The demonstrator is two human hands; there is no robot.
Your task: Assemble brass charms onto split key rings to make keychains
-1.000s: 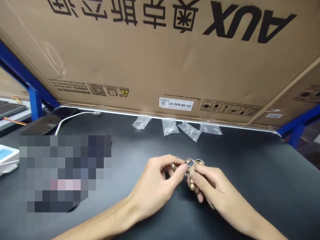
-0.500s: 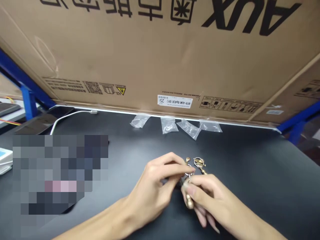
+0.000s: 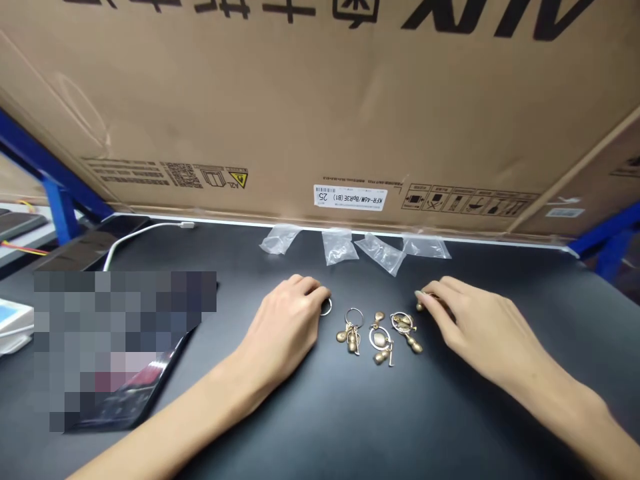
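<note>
- Backdrop: a large cardboard box [image 3: 320, 113] printed with an upside-down AUX logo leans over the far edge of a black workbench [image 3: 525, 373], a white product label [image 3: 350, 197] on its lower edge and a blue metal frame [image 3: 60, 207] at its left.
- Along the box's foot: four clear plastic bags [image 3: 380, 253] lie in a row on the bench, the third tilted.
- Far left: a small white device [image 3: 13, 327] sits at the bench edge, and a white cable [image 3: 145, 235] curves toward a dark phone [image 3: 85, 250].
- Left of centre: a pixelated patch [image 3: 120, 333] hides part of the scene, with a dark tablet [image 3: 135, 393] showing beside and beneath it.
- Left hand [image 3: 285, 327]: palm down on the bench, fingers loosely curled, nothing visible in its hold.
- Just beside those fingertips: a small metal ring [image 3: 326, 307] lies flat, touching them.
- Centre: three gold dangle charms [image 3: 380, 340] lie side by side, apart from both hands, each with gourd-shaped pieces and a hoop.
- Right hand [image 3: 480, 320]: palm down, fingers curved and bunched at the tips, pinching a small gold bead [image 3: 420, 304], mostly hidden beneath them, close to the rightmost charm.
</note>
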